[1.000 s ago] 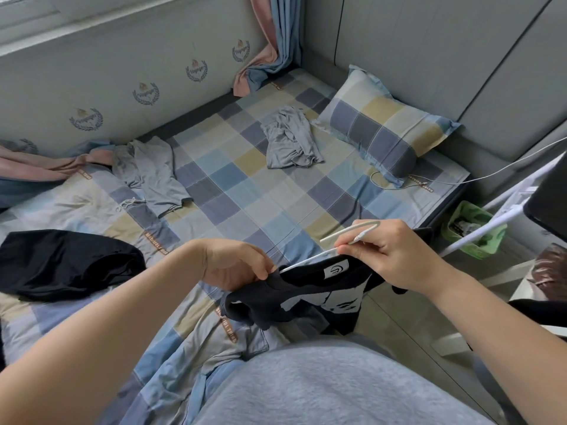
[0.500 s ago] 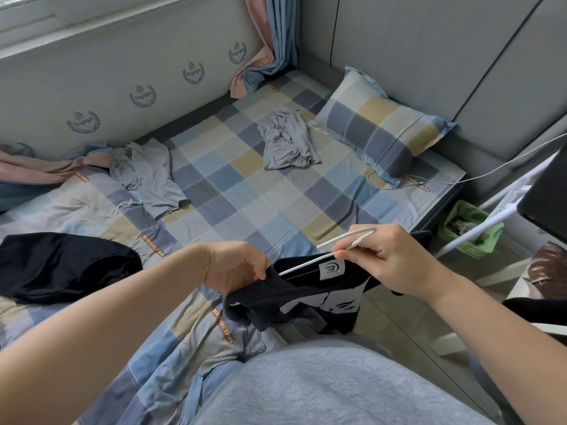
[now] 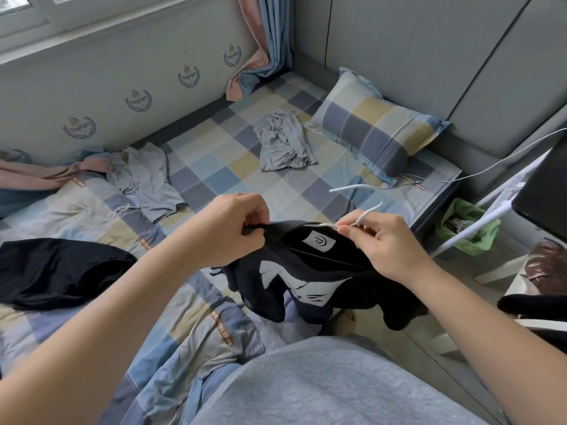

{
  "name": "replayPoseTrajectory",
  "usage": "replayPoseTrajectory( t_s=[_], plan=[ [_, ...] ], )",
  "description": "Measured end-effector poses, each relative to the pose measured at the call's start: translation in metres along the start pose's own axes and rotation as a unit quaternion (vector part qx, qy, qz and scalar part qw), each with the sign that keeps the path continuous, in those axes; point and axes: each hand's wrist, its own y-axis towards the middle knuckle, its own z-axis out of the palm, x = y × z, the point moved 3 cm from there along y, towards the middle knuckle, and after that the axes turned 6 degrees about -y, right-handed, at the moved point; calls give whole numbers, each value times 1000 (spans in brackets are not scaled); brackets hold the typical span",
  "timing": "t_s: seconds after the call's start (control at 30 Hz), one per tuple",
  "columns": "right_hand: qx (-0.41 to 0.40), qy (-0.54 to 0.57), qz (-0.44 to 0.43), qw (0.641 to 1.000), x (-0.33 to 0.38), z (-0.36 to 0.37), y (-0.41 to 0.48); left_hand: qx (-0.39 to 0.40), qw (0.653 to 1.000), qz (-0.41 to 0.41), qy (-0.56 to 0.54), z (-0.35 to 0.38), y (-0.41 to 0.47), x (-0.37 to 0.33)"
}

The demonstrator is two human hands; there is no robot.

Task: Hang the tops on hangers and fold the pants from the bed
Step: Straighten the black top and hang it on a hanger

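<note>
A black top [image 3: 310,277] with a white print and a white neck label hangs in front of me over the bed's near edge. My left hand [image 3: 227,228] pinches its collar on the left side. A white hanger [image 3: 357,207] pokes out of the neck opening, and my right hand [image 3: 386,243] pinches it at the collar's right side. On the checked bed [image 3: 214,167] lie a grey garment [image 3: 283,142] near the pillow, grey pants [image 3: 147,179] at the left and a black garment [image 3: 58,271] at the near left.
A checked pillow [image 3: 377,127] lies at the head of the bed, with a white cable [image 3: 478,170] beside it. A green bin [image 3: 466,228] and a white rack [image 3: 478,222] stand on the floor to the right. Pink and blue curtains [image 3: 264,44] hang in the corner.
Both hands have lifted the top and spread its collar. The hanger has gone deeper into the neck opening, its hook now sticking up above my right hand.
</note>
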Motion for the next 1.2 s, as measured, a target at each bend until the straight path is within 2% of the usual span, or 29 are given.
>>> replayPoseTrajectory(
  t_s=[0.17,0.4,0.6,0.77,0.97,1.03,1.13,1.2],
  plan=[
    [-19,37,-66,997,17,0,-4,-38,997,48,42,5,-6,10],
    [0,55,-74,996,20,-8,-3,-94,982,105,122,2,-15,36],
    [-1,44,-72,996,20,-14,1,-118,989,49,79,9,-26,65],
    [1,73,-35,997,14,-12,2,-64,994,-56,68,27,-27,88],
    [47,87,0,995,11,-15,7,-171,982,-57,61,9,-36,91],
    [50,91,2,995,14,-11,8,-149,986,-46,55,11,-35,77],
    [59,92,0,994,20,0,10,-88,995,37,32,22,-32,47],
    [67,89,6,994,22,7,13,-78,995,58,14,28,-26,34]
  ],
)
